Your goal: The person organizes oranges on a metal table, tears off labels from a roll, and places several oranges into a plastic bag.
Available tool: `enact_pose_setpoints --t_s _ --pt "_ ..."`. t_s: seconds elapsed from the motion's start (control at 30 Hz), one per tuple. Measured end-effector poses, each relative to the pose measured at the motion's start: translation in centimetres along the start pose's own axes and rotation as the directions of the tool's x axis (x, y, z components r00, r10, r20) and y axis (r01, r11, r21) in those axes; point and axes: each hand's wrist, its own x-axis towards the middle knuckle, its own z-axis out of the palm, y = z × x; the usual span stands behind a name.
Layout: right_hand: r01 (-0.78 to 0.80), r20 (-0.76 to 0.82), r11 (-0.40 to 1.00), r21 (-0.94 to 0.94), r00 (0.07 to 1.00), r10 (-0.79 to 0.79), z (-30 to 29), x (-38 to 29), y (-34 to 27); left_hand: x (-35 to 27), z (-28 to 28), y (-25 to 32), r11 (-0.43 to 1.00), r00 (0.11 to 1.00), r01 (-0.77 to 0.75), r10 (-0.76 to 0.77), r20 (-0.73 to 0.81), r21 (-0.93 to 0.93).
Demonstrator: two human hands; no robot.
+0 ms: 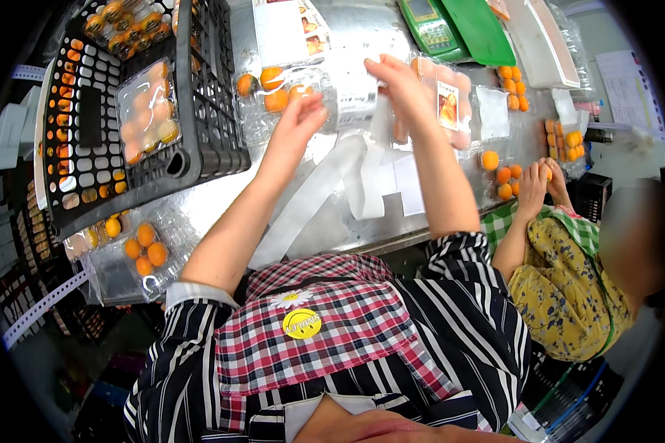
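My left hand is over a clear plastic tray holding several orange fruits, its fingers apart and curled near one fruit. My right hand is at the right edge of a strip of printed white labels; whether its fingers pinch the strip is unclear. A long pale backing strip curls down from the labels toward the apron. Right of my right hand lies a filled clear pack with a picture label on it. Printed picture labels lie beyond the fruit tray.
A black plastic crate with a fruit pack stands at left. A green scale and a white bin are at the back. At right, a co-worker's hands handle an orange fruit. Another fruit tray lies at lower left.
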Motion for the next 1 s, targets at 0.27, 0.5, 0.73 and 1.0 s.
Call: enact_pose_setpoints --t_s 0.27,0.5,0.73,1.0 --pt "0.411 0.251 0.159 -0.898 0.773 -0.582 -10.4 16.3 -1.2 -7.8 -4.6 -6.4 0.967 0.964 0.219 -0.235 0.121 0.132" --pt "0.529 0.568 -0.217 -0.821 0.714 -0.409 -10.1 17.1 -2.8 -13.0 -7.1 -7.4 0.911 0.921 0.388 -0.390 -0.012 0.139" --pt "0.478 0.467 -0.106 -0.872 0.747 -0.472 -11.6 19.1 -0.5 -12.4 -6.7 -7.5 0.938 0.942 0.335 -0.335 -0.013 0.093" --pt "0.345 0.200 0.205 -0.916 0.836 -0.511 -10.2 14.7 -2.5 -13.1 -6.6 -7.4 0.929 0.946 0.303 -0.321 0.052 0.213"
